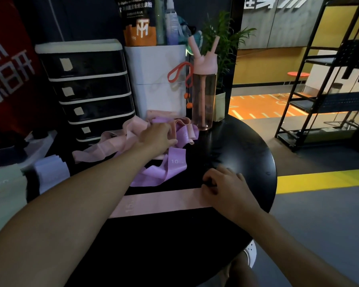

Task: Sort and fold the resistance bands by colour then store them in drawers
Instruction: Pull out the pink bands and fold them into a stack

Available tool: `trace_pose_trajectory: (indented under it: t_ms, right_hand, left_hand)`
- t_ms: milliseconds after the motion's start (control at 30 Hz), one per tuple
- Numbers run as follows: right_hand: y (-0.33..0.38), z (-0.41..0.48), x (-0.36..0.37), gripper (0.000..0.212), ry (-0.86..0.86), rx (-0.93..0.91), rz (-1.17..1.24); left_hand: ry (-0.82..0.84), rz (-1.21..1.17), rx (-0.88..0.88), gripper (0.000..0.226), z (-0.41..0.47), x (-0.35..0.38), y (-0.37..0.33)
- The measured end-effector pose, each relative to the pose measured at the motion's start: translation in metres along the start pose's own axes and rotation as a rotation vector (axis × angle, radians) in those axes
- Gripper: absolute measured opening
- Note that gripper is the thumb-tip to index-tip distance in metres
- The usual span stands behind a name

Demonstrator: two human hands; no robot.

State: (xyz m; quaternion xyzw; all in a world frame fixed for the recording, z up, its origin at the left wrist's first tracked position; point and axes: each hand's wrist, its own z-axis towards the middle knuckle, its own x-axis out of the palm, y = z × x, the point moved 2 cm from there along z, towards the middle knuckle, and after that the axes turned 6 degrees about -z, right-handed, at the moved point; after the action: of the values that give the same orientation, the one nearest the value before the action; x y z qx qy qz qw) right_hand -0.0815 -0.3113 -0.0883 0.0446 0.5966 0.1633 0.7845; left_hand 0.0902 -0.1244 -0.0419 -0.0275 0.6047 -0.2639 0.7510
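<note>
Near the bench [247,146] front edge, pinching one end of the flat pink band [160,201] with right hand [224,183]; gripping into the tangled bands [174,162] farther back with curled left hand [155,137]. Probably light, limp, stretchy: best taken at ends, pulled taut.

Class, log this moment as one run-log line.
left hand: on tangled band pile | right hand: pinches end of pink band, laid flat | drawers: closed

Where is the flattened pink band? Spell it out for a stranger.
Start at the round black table. Across its near half lies the pink band, its right end held by the right hand. Unlike the tangled pile behind, it lies flat and straight.
</note>
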Motion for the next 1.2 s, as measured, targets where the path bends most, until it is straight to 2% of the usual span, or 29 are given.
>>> trace_pose_trajectory:
  t_ms: [200,433,667,800,933,1033,1133,1200]
  right_hand:
    - [0.001,-0.001,-0.001,0.021,-0.009,-0.003,0.001]
    - [0.000,-0.001,-0.002,0.020,0.012,-0.011,0.005]
    - [0.001,-0.002,-0.004,0.020,0.036,0.002,0.006]
    - [0.003,-0.003,-0.009,0.018,0.047,0.010,0.009]
    - [0.005,0.012,-0.015,0.006,0.149,0.042,0.018]
    - [0.008,0.039,-0.030,0.008,0.063,0.072,0.086]
    - [0.025,0.067,-0.064,0.015,-0.006,0.052,0.334]
    - [0.039,0.086,-0.086,0.009,-0.041,0.051,0.508]
  left_hand:
    - [0.006,-0.020,0.002,0.019,0.006,0.008,0.006]
    - [-0.141,-0.016,0.090,0.021,0.000,-0.005,-0.004]
    - [-0.311,-0.155,0.234,0.004,-0.021,-0.053,-0.020]
    - [-0.345,-0.262,0.258,0.003,-0.035,-0.090,-0.032]
    - [-0.363,-0.354,0.295,0.011,-0.043,-0.119,-0.039]
    - [-0.367,-0.415,0.311,0.012,-0.046,-0.136,-0.044]
    - [-0.370,-0.478,0.295,0.012,-0.046,-0.150,-0.047]
    - [-0.379,-0.533,0.283,0.016,-0.047,-0.159,-0.049]
